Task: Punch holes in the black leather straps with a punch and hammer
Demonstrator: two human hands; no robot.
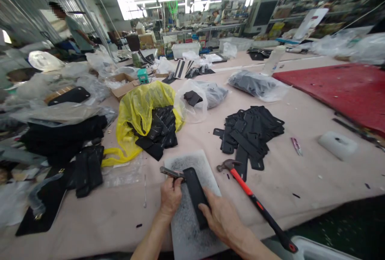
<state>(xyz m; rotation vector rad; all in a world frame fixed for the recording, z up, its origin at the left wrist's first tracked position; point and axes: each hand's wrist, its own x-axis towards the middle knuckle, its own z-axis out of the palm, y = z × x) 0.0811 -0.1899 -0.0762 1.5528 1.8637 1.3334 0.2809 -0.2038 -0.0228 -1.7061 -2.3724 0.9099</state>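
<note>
My left hand [171, 195] is closed on a metal punch tool [172, 172], whose end points left above the white board [207, 171]. The tool's other end meets the top of a black strip [195, 196]. My right hand [221, 216] grips this strip by its lower right edge, thumb on top, over the speckled board. To the right lies a hammer [254, 198] with a red and black handle, its head near a pile of black strips [252, 131]. A yellow bag [144, 99] with more black pieces stands behind the board on the left.
A thin metal rod [145, 191] lies left of the board. Pink snips [296, 146] and a white roll [337, 144] are at the right, before a red sheet [339, 87]. Clear bags [255, 85] lie farther back. A person [75, 29] is at the far left.
</note>
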